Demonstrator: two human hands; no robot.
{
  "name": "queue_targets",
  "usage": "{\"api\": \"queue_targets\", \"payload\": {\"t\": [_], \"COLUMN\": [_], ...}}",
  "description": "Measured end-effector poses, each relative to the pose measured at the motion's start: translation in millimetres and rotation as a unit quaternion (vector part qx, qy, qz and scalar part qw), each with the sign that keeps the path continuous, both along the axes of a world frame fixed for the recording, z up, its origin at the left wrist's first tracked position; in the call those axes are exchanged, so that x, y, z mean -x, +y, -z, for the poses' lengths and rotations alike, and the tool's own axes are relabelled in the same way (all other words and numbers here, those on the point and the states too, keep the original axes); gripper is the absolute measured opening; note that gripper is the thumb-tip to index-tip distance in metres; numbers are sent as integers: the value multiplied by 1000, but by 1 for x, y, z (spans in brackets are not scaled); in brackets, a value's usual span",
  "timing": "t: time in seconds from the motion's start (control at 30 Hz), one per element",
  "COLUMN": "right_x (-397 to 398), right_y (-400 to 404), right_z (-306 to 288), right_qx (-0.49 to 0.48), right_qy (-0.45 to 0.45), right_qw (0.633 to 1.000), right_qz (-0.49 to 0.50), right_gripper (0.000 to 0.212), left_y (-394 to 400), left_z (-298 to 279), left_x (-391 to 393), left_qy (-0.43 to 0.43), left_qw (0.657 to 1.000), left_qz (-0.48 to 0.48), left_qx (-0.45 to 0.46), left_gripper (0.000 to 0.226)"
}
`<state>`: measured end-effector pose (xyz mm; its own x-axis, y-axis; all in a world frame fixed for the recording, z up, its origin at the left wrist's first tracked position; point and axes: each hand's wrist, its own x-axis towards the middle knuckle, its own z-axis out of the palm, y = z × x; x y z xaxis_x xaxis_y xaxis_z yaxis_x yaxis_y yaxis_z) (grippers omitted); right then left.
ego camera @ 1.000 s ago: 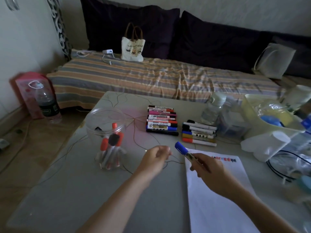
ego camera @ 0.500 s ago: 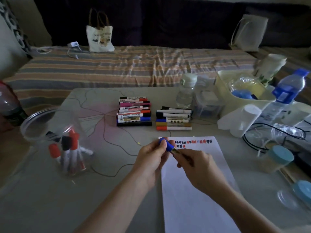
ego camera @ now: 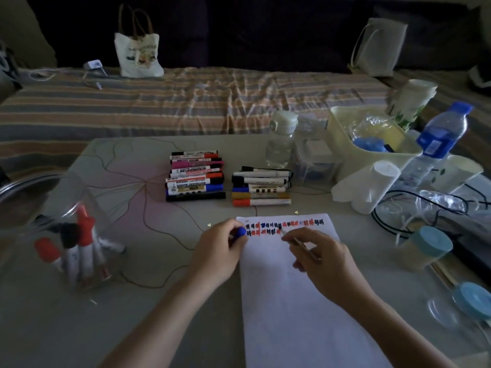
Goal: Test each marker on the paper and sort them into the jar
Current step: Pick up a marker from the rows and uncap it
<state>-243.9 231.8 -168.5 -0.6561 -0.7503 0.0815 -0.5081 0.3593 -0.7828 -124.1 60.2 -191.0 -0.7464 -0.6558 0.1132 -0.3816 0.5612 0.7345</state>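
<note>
Right hand (ego camera: 322, 264) pinches the marker (ego camera: 297, 241), tip on the paper (ego camera: 300, 301); left hand (ego camera: 218, 252) pinches its blue cap (ego camera: 241, 231)

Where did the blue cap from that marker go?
The blue cap is pinched in the left hand, at the paper's top left corner, near the right hand writing.

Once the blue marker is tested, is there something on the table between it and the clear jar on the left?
Nothing visible blocks that path. The blue marker is in the right hand, its tip at the paper. Between it and the jar there are only the left hand, holding the blue cap, and thin flat lines on the table.
</note>
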Motion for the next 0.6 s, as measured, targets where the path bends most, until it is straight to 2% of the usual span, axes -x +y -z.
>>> {"api": "queue_targets", "payload": {"t": [0.1,0.17,0.2,0.27,0.3,0.33,0.4,0.47,0.53,0.6], "right_x": [7,13,16,26,30,33,33,30,29,32], "right_y": [-2,0,2,6,9,11,11,7,-4,-21], "right_z": [-2,-7,-10,-15,-17,-18,-18,-16,-12,-9], "right_qx": [63,121,155,220,244,258,249,194,127,58], "right_qy": [-83,-221,-321,-494,-535,-549,-525,-450,-329,-187], "right_qw": [993,964,930,836,803,790,810,866,926,969], "right_qz": [46,82,87,90,91,87,79,101,139,154], "right_gripper": [27,27,31,40,41,40,37,33,32,23], "left_y": [3,1,0,-1,-1,-1,-1,-1,-1,-1], "left_z": [8,10,11,13,13,14,15,15,16,18], "left_x": [-4,-5,-4,-4,-3,-3,-3,-3,-4,-4], "left_qy": [-24,-32,-32,-27,-24,-22,-27,-32,-35,-40], "left_qw": [997,994,993,993,993,993,993,992,991,987], "left_qz": [37,51,53,56,56,55,52,54,64,73], "left_qx": [67,90,99,102,100,98,98,106,117,134], "left_gripper": [15,15,14,12,12,12,14,18,24,27]}}
